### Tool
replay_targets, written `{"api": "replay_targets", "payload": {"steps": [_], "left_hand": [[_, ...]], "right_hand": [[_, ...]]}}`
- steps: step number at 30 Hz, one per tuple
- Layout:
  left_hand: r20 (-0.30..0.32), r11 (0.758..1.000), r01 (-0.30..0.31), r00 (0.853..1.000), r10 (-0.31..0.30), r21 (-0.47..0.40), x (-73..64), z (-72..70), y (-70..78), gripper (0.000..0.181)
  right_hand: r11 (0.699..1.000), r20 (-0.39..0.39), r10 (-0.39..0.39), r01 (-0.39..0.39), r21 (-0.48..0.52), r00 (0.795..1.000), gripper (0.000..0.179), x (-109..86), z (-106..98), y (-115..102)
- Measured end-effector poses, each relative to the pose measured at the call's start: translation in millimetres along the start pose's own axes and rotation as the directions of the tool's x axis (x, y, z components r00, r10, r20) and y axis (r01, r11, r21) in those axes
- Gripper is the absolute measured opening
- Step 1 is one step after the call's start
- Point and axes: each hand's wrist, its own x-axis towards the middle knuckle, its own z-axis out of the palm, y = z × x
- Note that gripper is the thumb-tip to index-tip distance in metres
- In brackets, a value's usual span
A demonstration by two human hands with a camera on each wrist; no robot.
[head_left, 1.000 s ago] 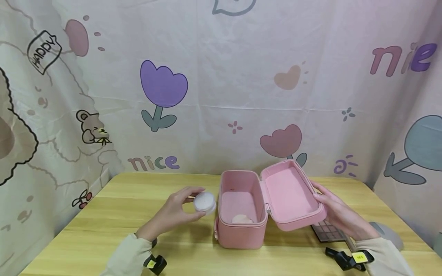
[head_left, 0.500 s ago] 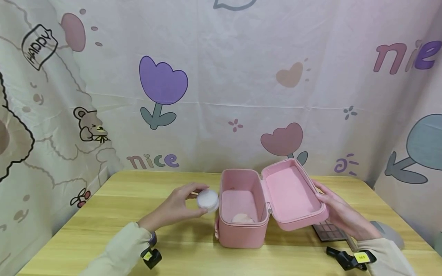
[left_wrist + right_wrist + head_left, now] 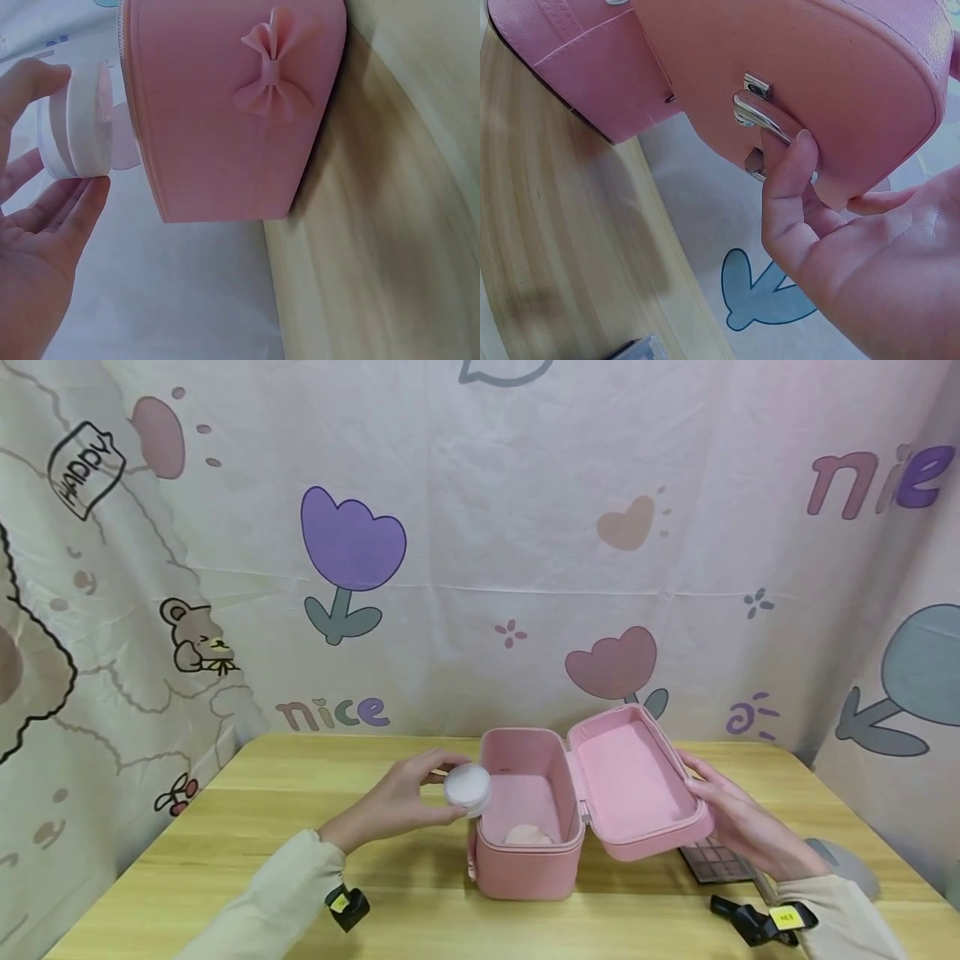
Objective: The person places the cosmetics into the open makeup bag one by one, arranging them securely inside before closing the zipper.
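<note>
A round white lidded jar (image 3: 468, 787) is pinched between the thumb and fingers of my left hand (image 3: 397, 802). It is at the left rim of a pink cosmetic case (image 3: 525, 875), and the left wrist view shows the jar (image 3: 88, 124) beside the case's upper edge, above the bow (image 3: 271, 71) on its side. My right hand (image 3: 738, 818) holds the case's raised lid (image 3: 637, 768) tilted out to the right. In the right wrist view, its fingers curl at the metal-ended handle (image 3: 769, 120) on the lid. A pale flat piece (image 3: 527, 835), perhaps a powder puff, lies inside the case.
Under and behind my right forearm lie a palette with square pans (image 3: 716, 862) and a grey rounded object (image 3: 843, 867), partly hidden. The wooden table (image 3: 315, 768) meets a printed cloth backdrop (image 3: 480, 527) at its far edge.
My left hand has carried the white jar to the right and slightly up, from beside the case to its left rim. The right hand and lid stay about where they were.
</note>
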Motion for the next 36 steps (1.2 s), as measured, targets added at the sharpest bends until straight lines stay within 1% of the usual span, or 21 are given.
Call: {"api": "replay_targets", "payload": {"steps": [8,14,17,21,22,27,29,33,36], "left_hand": [[0.017,0.999,0.033,0.999,-0.034,0.003,5.6,-0.2,5.5,0.053],[0.041,0.997,0.057,0.998,-0.055,-0.044,13.4,5.3,7.0,0.071],[0.061,0.997,0.066,0.996,-0.063,-0.041,19.9,9.4,8.0,0.077],[0.096,0.997,0.076,0.993,-0.073,-0.024,28.5,15.3,11.4,0.077],[0.106,0.997,0.078,0.992,-0.074,-0.030,30.7,17.0,12.3,0.077],[0.151,0.995,0.081,0.986,-0.072,-0.055,40.7,25.2,15.5,0.079],[0.163,0.995,0.084,0.984,-0.075,-0.051,43.3,27.5,17.0,0.078],[0.184,0.994,0.090,0.980,-0.077,-0.063,47.0,32.3,19.0,0.076],[0.203,0.993,0.094,0.976,-0.078,-0.072,48.2,37.4,17.6,0.074]], "right_hand": [[1.000,0.013,-0.002,0.002,0.012,1.000,0.062,1.9,1,-1],[1.000,0.000,0.003,-0.003,0.008,1.000,0.060,2.8,0,-1],[1.000,0.007,-0.006,0.006,0.018,1.000,0.058,2.3,-2,1],[1.000,-0.001,0.000,0.000,0.011,1.000,0.060,2.2,-4,2],[1.000,-0.009,0.005,-0.005,0.008,1.000,0.060,2.1,-3,2],[1.000,0.004,0.000,0.000,0.025,1.000,0.061,1.0,-3,2],[1.000,0.017,-0.007,0.007,0.023,1.000,0.062,1.2,-3,1],[1.000,-0.002,0.004,-0.004,-0.004,1.000,0.063,1.9,0,-1],[1.000,-0.016,0.013,-0.013,-0.011,1.000,0.064,1.4,0,-2]]}}
